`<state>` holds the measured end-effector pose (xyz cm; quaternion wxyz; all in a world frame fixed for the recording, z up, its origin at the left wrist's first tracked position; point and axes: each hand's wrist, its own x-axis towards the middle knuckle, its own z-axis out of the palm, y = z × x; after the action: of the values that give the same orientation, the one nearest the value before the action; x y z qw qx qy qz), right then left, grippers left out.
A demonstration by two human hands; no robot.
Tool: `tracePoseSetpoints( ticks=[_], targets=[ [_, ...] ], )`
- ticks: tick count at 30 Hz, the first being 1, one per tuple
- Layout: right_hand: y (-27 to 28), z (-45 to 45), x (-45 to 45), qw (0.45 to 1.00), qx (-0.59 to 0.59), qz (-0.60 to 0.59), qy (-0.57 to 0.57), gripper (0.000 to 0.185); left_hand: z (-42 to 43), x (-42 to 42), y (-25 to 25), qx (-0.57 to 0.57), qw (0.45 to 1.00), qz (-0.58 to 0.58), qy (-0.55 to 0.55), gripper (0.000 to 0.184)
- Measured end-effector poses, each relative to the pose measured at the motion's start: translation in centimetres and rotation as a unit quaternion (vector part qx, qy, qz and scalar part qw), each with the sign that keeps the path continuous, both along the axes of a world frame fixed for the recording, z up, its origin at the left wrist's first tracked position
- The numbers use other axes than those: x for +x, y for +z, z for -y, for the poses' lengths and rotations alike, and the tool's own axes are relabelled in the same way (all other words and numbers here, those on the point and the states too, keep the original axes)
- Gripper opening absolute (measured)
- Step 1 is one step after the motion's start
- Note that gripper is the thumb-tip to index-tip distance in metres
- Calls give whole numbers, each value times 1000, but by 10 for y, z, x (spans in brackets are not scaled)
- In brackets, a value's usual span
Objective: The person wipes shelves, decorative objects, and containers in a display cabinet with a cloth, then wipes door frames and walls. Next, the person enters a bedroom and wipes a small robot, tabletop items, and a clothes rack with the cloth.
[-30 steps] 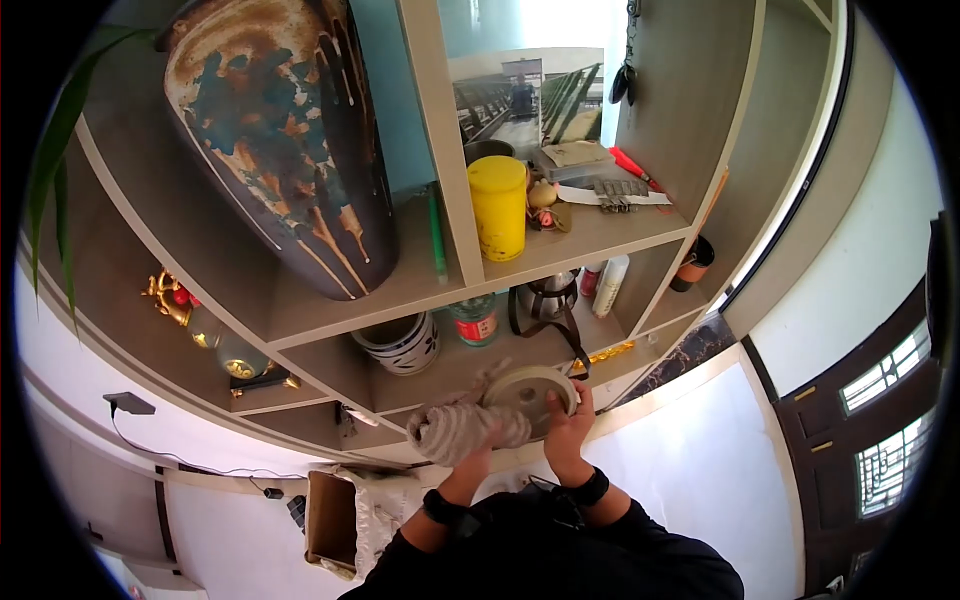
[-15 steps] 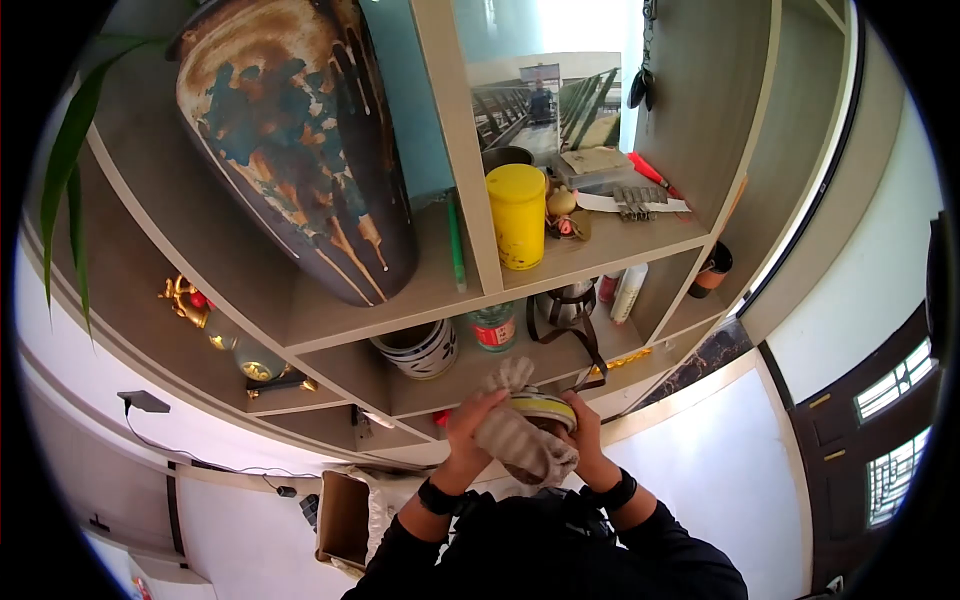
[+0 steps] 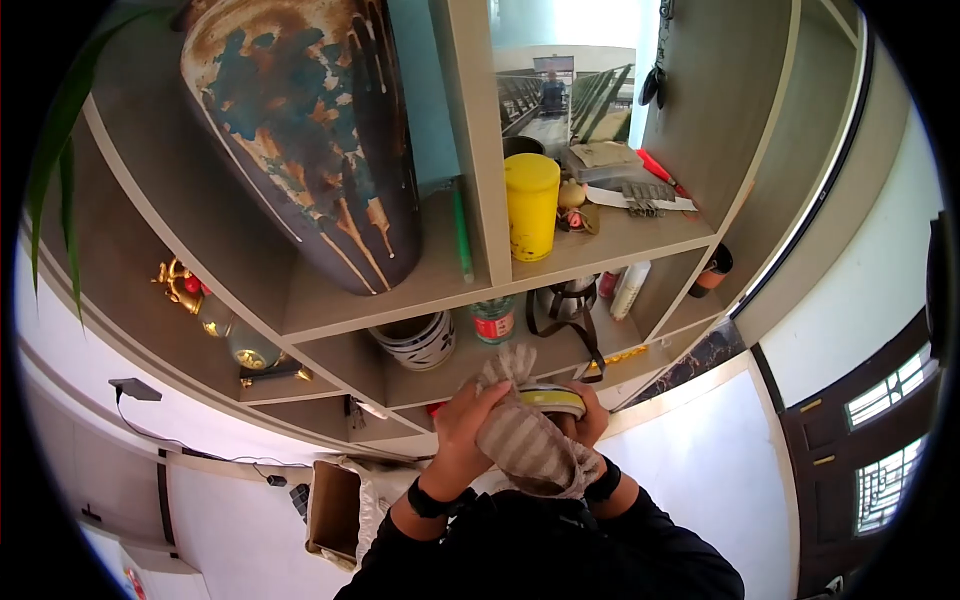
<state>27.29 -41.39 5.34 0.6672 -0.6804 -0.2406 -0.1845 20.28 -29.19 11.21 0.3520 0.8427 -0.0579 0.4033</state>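
Note:
In front of my chest, my left hand (image 3: 466,428) is closed on a beige striped cloth (image 3: 528,445), whose loose end sticks up past my fingers. My right hand (image 3: 592,418) grips the side of a round container (image 3: 552,400) with a yellow-green band round its rim. The cloth lies against the container and hides much of its body, so its kind cannot be made out. Both hands are just below the lower shelf, close to a clear bottle with a red label (image 3: 493,322) and a dark strap (image 3: 592,350) that hangs over the shelf edge.
A tall glazed vase (image 3: 310,140) fills the upper left compartment. Right of it stand a yellow canister (image 3: 532,205) and small items. A patterned pot (image 3: 418,345) and a white spray can (image 3: 629,290) occupy the lower shelf. An open bin (image 3: 334,510) stands on the floor.
My left hand and the cloth have shifted slightly, and the cloth now spreads lower and further right across the container. My right hand has moved a little right and up. The view has tilted slightly.

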Motion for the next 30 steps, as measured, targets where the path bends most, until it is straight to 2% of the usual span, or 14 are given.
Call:
tracePoseSetpoints(
  ticks=[3, 6, 7, 8, 9, 10, 11, 12, 14, 17, 20, 24, 28, 30],
  targets=[
    [-2, -5, 6, 998, 43, 36, -30, 18, 0, 0, -3, -25, 998, 46, 18, 41],
    [8, -9, 16, 990, 102, -89, -43, 10, -2, -6, -40, -139, 990, -38, 14, 42],
    [8, -10, 20, 975, 150, -160, -23, 15, -14, -14, -63, -414, 894, -120, -126, 45],
    [12, -10, 24, 975, 151, -160, -19, 15, -26, -23, -86, -682, 698, -145, -163, 49],
    [16, -9, 27, 947, 231, -221, 26, 18, -39, -22, -111, -537, 824, -172, -59, 50],
    [18, -6, 30, 907, 306, -282, 69, 22, -49, -22, -130, -368, 908, -194, 50, 51],
    [9, -2, 35, 889, 320, -311, 105, 26, -54, -26, -139, -181, 948, -210, 158, 52],
    [7, 1, 36, 887, 317, -318, 111, 26, -42, -21, -69, -476, 861, -169, -54, 53],
    [5, 3, 36, 864, 295, -383, 143, 27, -80, -20, -83, -519, 804, -266, -113, 53],
    [-9, 5, 33, 854, 271, -405, 184, 29, -103, -22, -57, -488, 798, -334, -116, 51],
    [-14, 0, 31, 841, 263, -424, 211, 31, -101, -25, -47, -495, 815, -253, -164, 46],
    [-15, -9, 30, 824, 247, -444, 252, 28, -102, -31, -43, -508, 802, -288, -127, 35],
    [-16, -22, 31, 770, 209, -482, 362, 24, -101, -31, -59, -467, 837, -267, -104, 25],
    [-12, -27, 28, 717, 262, -455, 458, 19, -89, -34, -55, -460, 843, -262, -98, 25]
  ],
)
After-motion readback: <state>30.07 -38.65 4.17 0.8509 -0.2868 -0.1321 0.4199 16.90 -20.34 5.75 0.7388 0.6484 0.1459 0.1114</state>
